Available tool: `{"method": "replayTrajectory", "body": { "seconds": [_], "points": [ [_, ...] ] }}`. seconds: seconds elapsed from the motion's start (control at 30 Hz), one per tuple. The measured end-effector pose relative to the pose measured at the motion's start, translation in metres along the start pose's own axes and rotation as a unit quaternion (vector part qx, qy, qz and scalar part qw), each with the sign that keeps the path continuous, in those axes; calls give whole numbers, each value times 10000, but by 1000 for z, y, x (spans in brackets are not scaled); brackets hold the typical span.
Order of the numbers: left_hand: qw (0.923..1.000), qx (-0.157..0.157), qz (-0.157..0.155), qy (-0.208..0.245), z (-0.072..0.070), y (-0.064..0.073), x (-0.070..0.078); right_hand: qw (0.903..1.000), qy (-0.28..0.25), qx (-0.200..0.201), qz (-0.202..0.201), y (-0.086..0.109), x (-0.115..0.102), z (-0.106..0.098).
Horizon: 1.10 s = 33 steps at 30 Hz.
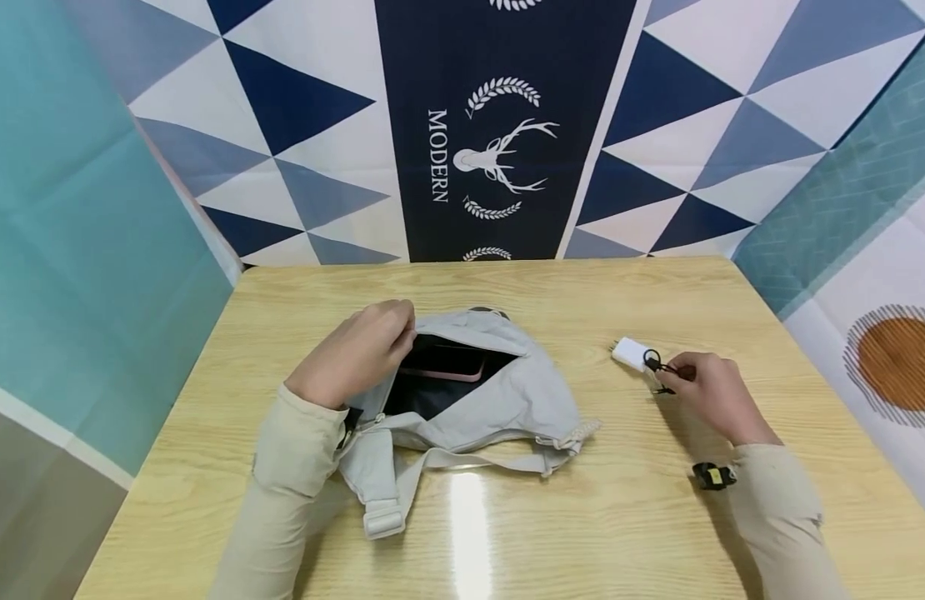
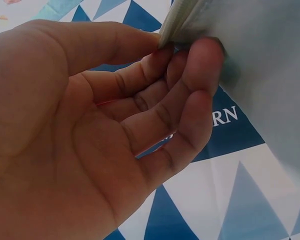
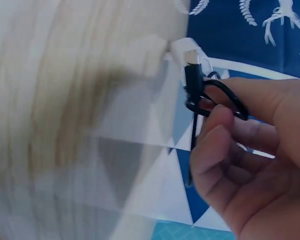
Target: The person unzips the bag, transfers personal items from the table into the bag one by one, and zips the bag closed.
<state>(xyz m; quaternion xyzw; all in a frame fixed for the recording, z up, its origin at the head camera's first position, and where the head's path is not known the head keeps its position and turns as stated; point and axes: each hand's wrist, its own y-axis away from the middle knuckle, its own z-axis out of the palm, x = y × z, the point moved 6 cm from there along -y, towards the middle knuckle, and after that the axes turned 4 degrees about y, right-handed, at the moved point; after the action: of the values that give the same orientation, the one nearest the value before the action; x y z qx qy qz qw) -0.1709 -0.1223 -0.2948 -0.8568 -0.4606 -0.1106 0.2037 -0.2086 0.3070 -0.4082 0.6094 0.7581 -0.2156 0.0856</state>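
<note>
A light grey waist bag (image 1: pixel 507 400) lies on the wooden table with its main pocket gaping. My left hand (image 1: pixel 365 346) pinches the upper left edge of the opening between thumb and fingers; the fabric edge (image 2: pixel 176 22) shows at the fingertips in the left wrist view. Inside the dark pocket rests a phone with a pink rim (image 1: pixel 443 364). My right hand (image 1: pixel 710 396), over at the right, pinches a looped black USB cable (image 1: pixel 655 364), whose plug (image 3: pixel 192 82) sticks out past the fingertips. A white plug-in charger (image 1: pixel 629 354) is just left of the cable, overlapped by it in this view.
The bag's strap (image 1: pixel 477 460) and buckle (image 1: pixel 383 521) trail toward the front of the wooden table (image 1: pixel 567 533). Patterned cloth (image 1: pixel 320 108) hangs behind the far table edge, with more cloth at both sides.
</note>
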Motion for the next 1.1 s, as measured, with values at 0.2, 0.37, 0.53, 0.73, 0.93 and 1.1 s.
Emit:
{"method": "replayTrajectory", "body": {
  "seconds": [0.2, 0.37, 0.53, 0.73, 0.93, 1.1],
  "points": [
    [9999, 22, 102, -57, 1, 1, 1, 9938, -96, 1026, -407, 10, -21, -15],
    [9999, 43, 59, -92, 2, 2, 1, 9881, -313, 1420, -503, 19, -42, -25],
    [9999, 69, 56, -115, 0, 1, 1, 9849, -420, 1583, -555, 27, -61, -31],
    [9999, 50, 35, -124, 0, 0, 1, 9796, -473, 1781, -805, 32, -79, -35],
    [9999, 33, 27, -99, 0, 0, 1, 9730, -489, 1976, -1089, 39, -98, -36],
    [9999, 34, 5, -102, -1, 0, 1, 9669, -474, 2059, -1433, 41, -121, -32]
  ]
}}
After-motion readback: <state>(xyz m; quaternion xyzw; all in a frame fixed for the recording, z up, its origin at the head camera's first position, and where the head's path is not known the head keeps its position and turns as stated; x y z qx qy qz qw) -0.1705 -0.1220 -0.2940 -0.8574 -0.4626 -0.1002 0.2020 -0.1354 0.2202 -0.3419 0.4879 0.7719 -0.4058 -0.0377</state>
